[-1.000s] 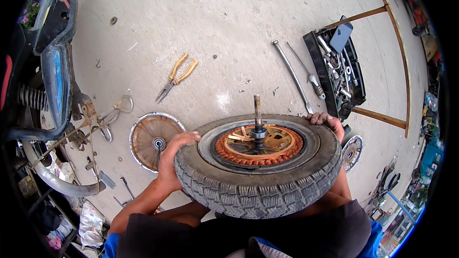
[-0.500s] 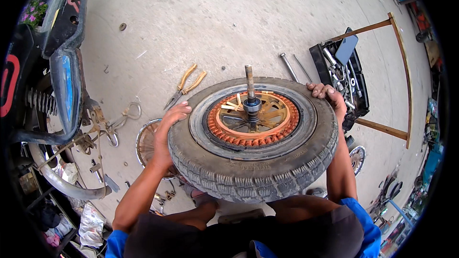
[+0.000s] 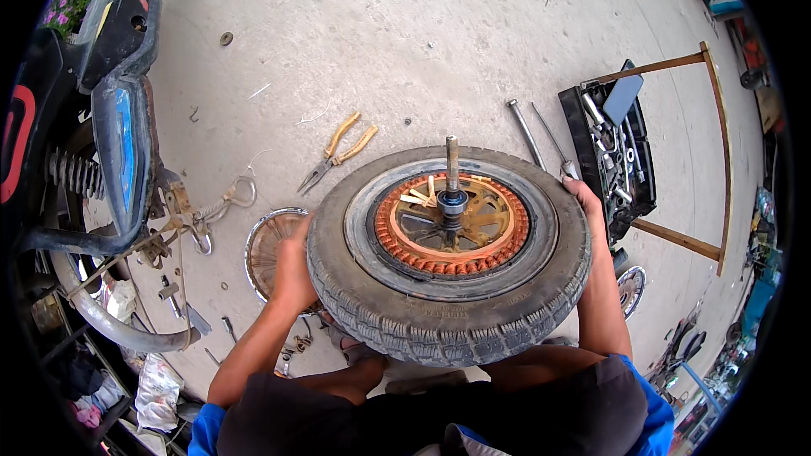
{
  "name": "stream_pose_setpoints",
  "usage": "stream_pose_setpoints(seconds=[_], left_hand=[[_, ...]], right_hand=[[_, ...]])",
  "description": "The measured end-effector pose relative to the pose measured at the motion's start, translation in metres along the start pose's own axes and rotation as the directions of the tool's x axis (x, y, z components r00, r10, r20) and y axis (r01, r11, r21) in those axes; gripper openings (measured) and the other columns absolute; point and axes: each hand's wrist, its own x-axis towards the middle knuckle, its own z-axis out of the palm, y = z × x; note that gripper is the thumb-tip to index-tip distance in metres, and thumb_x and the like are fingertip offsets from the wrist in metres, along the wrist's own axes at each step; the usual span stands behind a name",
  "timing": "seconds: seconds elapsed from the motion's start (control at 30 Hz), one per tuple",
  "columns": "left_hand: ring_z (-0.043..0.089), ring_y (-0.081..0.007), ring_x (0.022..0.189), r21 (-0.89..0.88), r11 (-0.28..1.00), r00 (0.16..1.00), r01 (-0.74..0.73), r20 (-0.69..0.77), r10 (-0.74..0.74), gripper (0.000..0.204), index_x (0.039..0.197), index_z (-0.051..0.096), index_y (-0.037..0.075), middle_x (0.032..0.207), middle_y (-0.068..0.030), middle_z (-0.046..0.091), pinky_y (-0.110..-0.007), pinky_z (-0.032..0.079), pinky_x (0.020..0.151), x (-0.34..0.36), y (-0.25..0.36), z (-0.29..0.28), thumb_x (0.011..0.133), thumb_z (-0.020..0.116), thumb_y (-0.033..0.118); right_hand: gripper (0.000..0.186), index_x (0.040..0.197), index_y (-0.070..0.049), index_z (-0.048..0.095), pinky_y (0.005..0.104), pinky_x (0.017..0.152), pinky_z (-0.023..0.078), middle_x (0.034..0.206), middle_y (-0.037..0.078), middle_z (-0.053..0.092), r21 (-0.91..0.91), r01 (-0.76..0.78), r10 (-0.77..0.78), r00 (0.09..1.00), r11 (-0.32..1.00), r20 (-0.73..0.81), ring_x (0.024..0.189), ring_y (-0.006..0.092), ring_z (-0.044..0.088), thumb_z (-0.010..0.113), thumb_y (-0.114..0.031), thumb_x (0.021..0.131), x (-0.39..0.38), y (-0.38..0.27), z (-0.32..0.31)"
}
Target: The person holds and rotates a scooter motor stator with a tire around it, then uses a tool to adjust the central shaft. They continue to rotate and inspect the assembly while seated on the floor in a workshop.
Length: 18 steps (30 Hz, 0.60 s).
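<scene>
A wheel with a thick grey tyre (image 3: 372, 287) is held flat above my legs. Inside its rim sit orange copper windings (image 3: 473, 263) and a rusty spoked centre with pale wire ends. An upright shaft (image 3: 452, 160) with a bearing rises from the middle. My left hand (image 3: 296, 266) grips the tyre's left side, its fingertips hidden behind the tyre. My right hand (image 3: 587, 198) is closed on the far right edge, near a screwdriver lying on the ground.
Yellow-handled pliers (image 3: 338, 152) and a metal bar (image 3: 528, 135) lie on the concrete. A black toolbox (image 3: 604, 152) with a phone stands right, beside a wooden frame (image 3: 714, 152). A spoked disc (image 3: 272, 253) lies left, near motorbike parts (image 3: 118, 160). Clutter lines both sides.
The wheel rose away from my lap, then dipped slightly in view. My left hand's fingers went from the tyre's top to behind its side; my right hand still holds it.
</scene>
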Motion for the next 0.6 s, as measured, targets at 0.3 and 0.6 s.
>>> stream_pose_setpoints(seconds=[0.3,0.6], left_hand=[[0.068,-0.0259,0.111,-0.812,0.479,0.941,0.333,0.252,-0.227,0.053,0.138,0.054,-0.013,0.127,-0.0194,0.067,-0.039,0.055,0.094,-0.017,-0.007,-0.009,0.089,0.062,0.004],[0.062,-0.0256,0.117,-0.676,0.715,0.977,0.176,0.03,-0.212,0.051,0.138,0.05,-0.006,0.128,-0.0198,0.063,-0.039,0.047,0.104,-0.022,0.017,0.013,0.097,0.066,0.019]], right_hand=[[0.051,0.127,0.006,0.062,0.0452,0.088,0.061,0.116,0.022,0.072,0.013,-0.138,0.134,0.977,0.99,0.164,0.094,0.0333,0.073,0.071,-0.024,0.087,0.009,0.016,-0.043],[0.076,0.143,0.01,0.046,0.0424,0.096,0.058,0.128,0.024,0.065,-0.019,0.116,-0.1,0.917,0.993,0.386,0.108,0.0312,0.07,0.066,-0.014,0.075,0.002,0.037,-0.059]])
